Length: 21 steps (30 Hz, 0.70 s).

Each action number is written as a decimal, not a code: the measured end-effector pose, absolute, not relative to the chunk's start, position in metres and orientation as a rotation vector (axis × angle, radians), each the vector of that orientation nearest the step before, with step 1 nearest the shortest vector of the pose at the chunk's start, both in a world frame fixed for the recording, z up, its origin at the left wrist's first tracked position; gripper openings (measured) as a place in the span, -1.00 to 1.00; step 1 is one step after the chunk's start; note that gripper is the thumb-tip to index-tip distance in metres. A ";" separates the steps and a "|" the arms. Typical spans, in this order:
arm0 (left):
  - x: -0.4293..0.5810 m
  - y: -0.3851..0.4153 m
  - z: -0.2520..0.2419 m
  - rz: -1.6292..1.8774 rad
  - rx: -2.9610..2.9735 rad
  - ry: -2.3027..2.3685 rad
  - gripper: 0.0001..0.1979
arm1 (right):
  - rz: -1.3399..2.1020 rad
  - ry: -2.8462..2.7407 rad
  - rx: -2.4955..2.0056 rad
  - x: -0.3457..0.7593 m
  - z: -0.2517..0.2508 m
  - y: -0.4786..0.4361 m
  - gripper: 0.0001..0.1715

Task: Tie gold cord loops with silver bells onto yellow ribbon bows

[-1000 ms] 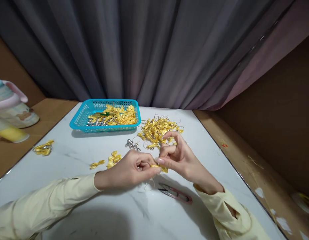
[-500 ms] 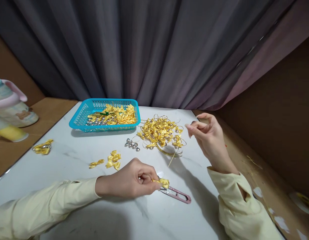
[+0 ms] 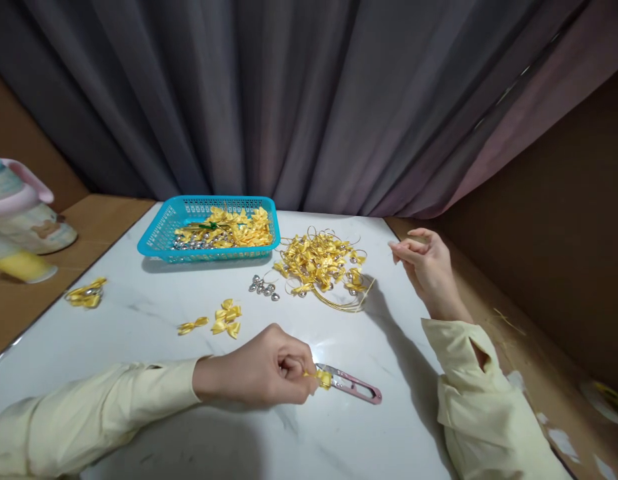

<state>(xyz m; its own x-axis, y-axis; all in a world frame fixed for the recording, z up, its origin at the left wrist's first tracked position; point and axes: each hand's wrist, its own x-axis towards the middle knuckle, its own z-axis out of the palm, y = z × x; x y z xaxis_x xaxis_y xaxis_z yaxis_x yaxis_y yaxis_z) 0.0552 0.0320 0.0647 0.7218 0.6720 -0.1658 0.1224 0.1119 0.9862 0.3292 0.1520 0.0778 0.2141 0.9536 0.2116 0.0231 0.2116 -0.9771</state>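
My left hand (image 3: 279, 367) is closed in a pinch on a yellow ribbon bow (image 3: 323, 379), low over the table. Right beside the bow lies a pair of pink-handled thread snips (image 3: 356, 387), its blades pointing at my fingers. My right hand (image 3: 425, 263) is raised to the right of the pile, thumb and fingertips together. Whatever it pinches is too fine to make out. A short stretch of thin gold cord (image 3: 366, 295) shows between that hand and the pile of yellow bows with silver bells (image 3: 316, 260).
A blue basket (image 3: 209, 255) holds bows and silver bells at the back. Loose silver bells (image 3: 263, 288) and a few bows (image 3: 227, 319) lie in front of it. Another bow cluster (image 3: 86, 293) sits at the left edge, near a bottle (image 3: 33, 213). A dark curtain (image 3: 289, 100) hangs behind.
My right hand has moved a little further right, and the stretch of gold cord has shifted up and right. My left hand has dropped slightly with the bow.
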 end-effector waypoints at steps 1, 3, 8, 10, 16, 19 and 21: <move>0.055 0.033 0.065 0.464 1.429 0.709 -0.91 | 0.901 -1.143 -1.155 0.329 0.076 0.153 -0.40; 0.055 0.035 0.067 0.477 1.440 0.713 -0.91 | 0.912 -1.134 -1.161 0.330 0.075 0.154 -0.40; 0.055 0.036 0.072 0.493 1.466 0.717 -0.90 | 0.930 -1.106 -1.152 0.332 0.075 0.153 -0.40; 0.055 0.036 0.072 0.494 1.480 0.720 -0.88 | 0.933 -1.137 -1.195 0.334 0.072 0.153 -0.43; 0.054 0.037 0.076 0.522 1.648 0.691 -0.84 | 0.783 -1.620 -1.734 0.332 0.071 0.149 -0.59; 0.053 0.037 0.080 0.564 1.776 0.660 -0.85 | 0.777 -1.951 -1.663 0.312 0.087 0.131 -0.63; 0.052 0.038 0.082 0.591 1.846 0.647 -0.85 | 1.246 -2.129 -1.333 0.292 0.100 0.111 -0.60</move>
